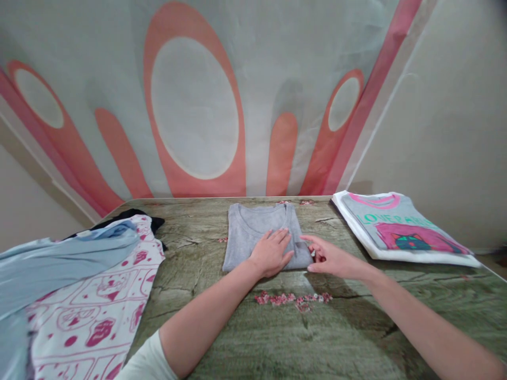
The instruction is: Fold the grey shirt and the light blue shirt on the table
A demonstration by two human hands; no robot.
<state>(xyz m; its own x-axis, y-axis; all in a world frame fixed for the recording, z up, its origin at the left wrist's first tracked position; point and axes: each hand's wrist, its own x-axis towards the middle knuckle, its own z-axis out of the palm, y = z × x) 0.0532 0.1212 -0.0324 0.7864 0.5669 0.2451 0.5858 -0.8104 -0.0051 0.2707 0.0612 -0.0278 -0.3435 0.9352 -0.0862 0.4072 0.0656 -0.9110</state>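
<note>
A grey T-shirt (247, 228) lies folded into a neat rectangle on the table, its scooped neckline at the far end. My left hand (271, 252) rests flat on its front, fingers stretched out and slightly spread. At the shirt's right edge is my right hand (330, 257), with index finger and thumb apart and the other fingers curled. The index fingertip reaches the shirt; whether the curled fingers touch the cloth I cannot tell.
On the right, a stack of folded shirts (382, 224) sits near the table's edge, a printed grey-and-pink one on top. Loose clothes, including a light blue garment (79, 258) and a white-and-pink printed one (101, 311), cover the left side. The wood-patterned table (222, 327) meets a decorated backdrop (261, 79).
</note>
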